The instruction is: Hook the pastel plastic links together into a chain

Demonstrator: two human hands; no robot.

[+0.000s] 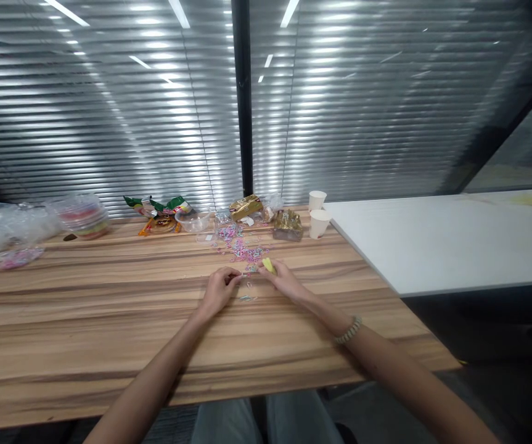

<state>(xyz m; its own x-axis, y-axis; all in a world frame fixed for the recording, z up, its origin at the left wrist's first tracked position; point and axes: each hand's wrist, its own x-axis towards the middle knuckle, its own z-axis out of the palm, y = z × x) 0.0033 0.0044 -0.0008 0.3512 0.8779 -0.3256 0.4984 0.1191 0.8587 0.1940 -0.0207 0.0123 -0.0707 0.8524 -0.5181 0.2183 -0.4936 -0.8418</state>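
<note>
My left hand (219, 288) rests over the wooden table, thumb and fingertips pinched together on a small pale piece (243, 275). The piece is too small to name. Across from it, my right hand (285, 282) is closed around a yellow object (269, 265); only part of it shows, and its kind is unclear. Just beyond both hands lies a loose spread of tiny pink, purple and pale blue pieces (246, 251). Nearer to me, between the wrists, a few small light-coloured pieces (247, 298) lie on the wood.
Behind the spread stand a clear plastic bowl (193, 221), a gold packet (246, 207) and an opened gold-topped box (288, 226). Two paper cups (320, 223) are at the right. Stacked clear containers (82, 216) and plastic bags (13, 225) sit left. A white table (450, 240) adjoins.
</note>
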